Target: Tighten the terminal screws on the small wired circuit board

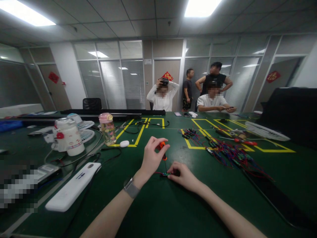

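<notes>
My left hand (154, 157) is closed around the orange and black handle of a screwdriver (162, 152), which stands nearly upright. Its thin shaft points down at a small green circuit board (165, 174) on the table; whether the tip sits in a screw is too small to tell. Between thumb and fingers, my right hand (182, 176) pinches the right end of that board. A red wire runs off the board's left end. Further right lies a tangled pile of similar boards with red and blue wires (230, 152).
The green table (148, 211) carries yellow tape outlines. At left stand a white power strip (74, 186), a white jug (70, 137) and a pink-lidded bottle (107, 129). A white earbud case (124, 143) lies nearby. Red-handled pliers (245, 142) rest at right. Several people are across the table.
</notes>
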Motion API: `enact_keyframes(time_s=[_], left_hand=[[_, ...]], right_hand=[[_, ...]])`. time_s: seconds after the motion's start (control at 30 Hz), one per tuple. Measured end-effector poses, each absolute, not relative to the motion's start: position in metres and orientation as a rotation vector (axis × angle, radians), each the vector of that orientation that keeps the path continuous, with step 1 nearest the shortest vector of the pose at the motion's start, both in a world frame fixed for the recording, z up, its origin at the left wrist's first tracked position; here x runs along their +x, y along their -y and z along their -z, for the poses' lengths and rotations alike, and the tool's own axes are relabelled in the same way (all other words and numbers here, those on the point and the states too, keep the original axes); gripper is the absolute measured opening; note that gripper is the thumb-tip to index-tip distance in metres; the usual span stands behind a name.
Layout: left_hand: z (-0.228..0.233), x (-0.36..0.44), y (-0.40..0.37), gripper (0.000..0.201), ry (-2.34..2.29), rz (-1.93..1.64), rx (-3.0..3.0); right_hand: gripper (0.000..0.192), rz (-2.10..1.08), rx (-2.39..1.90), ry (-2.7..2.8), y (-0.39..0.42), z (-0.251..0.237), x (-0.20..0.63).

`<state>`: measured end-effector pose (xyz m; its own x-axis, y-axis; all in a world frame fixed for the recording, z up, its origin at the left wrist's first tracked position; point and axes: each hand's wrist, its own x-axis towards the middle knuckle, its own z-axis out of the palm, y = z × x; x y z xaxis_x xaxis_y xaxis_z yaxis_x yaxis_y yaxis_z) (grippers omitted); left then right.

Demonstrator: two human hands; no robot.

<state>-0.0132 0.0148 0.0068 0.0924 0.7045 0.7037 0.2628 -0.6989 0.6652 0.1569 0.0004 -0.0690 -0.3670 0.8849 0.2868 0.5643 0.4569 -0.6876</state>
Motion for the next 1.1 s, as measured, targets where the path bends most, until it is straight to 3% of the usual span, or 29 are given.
enact_keyframes(time_s=[0.17, 0.4, 0.63, 0.87, 1.1], left_hand=[[-0.008, -0.016, -0.021, 0.035, -0.638, -1.365, 1.8], [-0.006, -0.02, -0.026, 0.018, -0.875, -1.573, 1.864], [-0.011, -0.025, -0.026, 0.04, -0.562, -1.208, 1.733], [-0.006, -0.018, -0.019, 0.02, -0.906, -1.557, 2.007], [-0.009, -0.015, -0.016, 0.035, -0.623, -1.346, 1.81]], right_hand=[[0.005, -0.643, -1.206, 2.073, -0.001, 0.07, 0.157], [0.006, -0.651, -1.219, 2.075, -0.001, 0.069, 0.157], [0.005, -0.669, -1.223, 2.07, 0.0, 0.069, 0.157], [0.005, -0.651, -1.229, 2.078, 0.001, 0.067, 0.156], [0.005, -0.644, -1.212, 2.085, 0.001, 0.067, 0.158]])
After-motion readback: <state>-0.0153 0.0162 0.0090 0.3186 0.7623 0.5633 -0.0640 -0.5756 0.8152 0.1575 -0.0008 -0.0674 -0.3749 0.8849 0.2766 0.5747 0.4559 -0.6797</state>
